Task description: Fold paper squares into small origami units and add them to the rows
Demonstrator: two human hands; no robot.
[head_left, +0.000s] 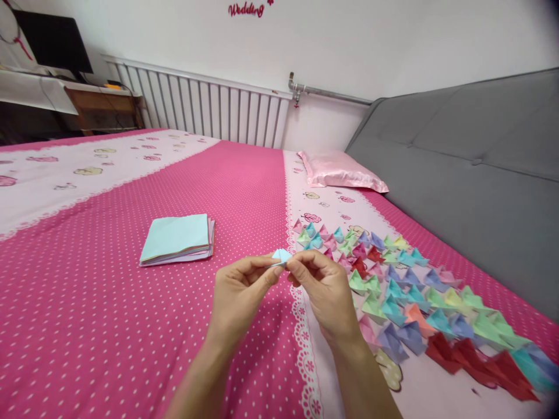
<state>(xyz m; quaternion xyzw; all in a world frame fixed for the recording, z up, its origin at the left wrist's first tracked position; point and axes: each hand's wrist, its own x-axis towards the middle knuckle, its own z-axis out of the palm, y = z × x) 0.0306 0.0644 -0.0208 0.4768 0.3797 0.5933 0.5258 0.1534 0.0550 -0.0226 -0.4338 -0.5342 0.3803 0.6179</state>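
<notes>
A small folded piece of light blue paper [282, 256] is held up between my two hands over the bed. My left hand [242, 291] pinches its left side between thumb and fingers. On the other side, my right hand [321, 288] grips the right edge the same way, so the fingers hide part of the paper. To the right lie many folded paper boats [410, 291] in rows, in blue, green, pink, purple, red and yellow. Left of my hands rests a stack of square paper sheets [177, 237] with a light blue sheet on top.
Everything lies on a bed with a pink dotted cover [109, 314]. A pink pillow [340, 170] sits at the far right beside a grey padded headboard [471, 174]. A white radiator [201, 105] lines the wall. At the far left, a monitor [52, 43] stands on a desk.
</notes>
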